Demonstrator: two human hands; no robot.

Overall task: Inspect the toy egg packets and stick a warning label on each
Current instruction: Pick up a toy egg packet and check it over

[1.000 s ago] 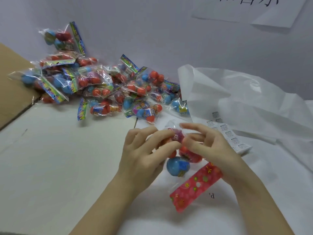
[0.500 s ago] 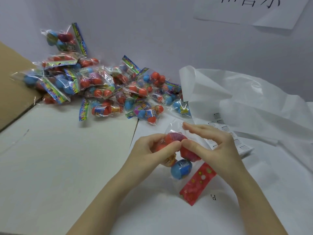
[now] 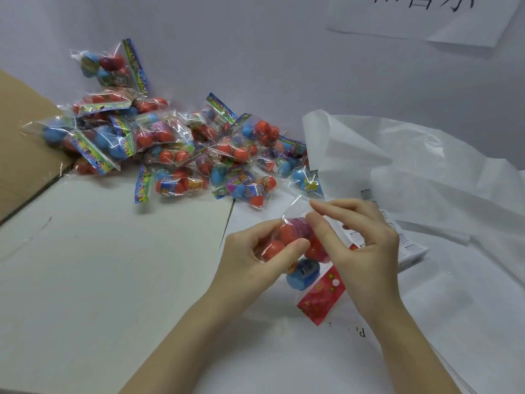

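Note:
I hold one clear toy egg packet [image 3: 295,243] with red, purple and blue eggs and a red header card [image 3: 324,297] low over the white table. My left hand [image 3: 255,257] grips its left side, thumb across a red egg. My right hand [image 3: 360,245] pinches the packet's clear film at the top right between thumb and forefinger. A strip of white warning labels [image 3: 409,245] lies just behind my right hand, partly hidden by it. A heap of packets [image 3: 176,143] lies at the back left.
A brown cardboard flap [image 3: 22,143] sits at the far left edge. Crumpled white plastic sheeting [image 3: 426,172] covers the right side. The white table surface [image 3: 99,265] spreads out on the left. A paper sign [image 3: 420,18] hangs on the wall behind.
The packet has tilted, its red header swinging further under my right hand. My right hand's fingers rose and now pinch the film at the packet's top.

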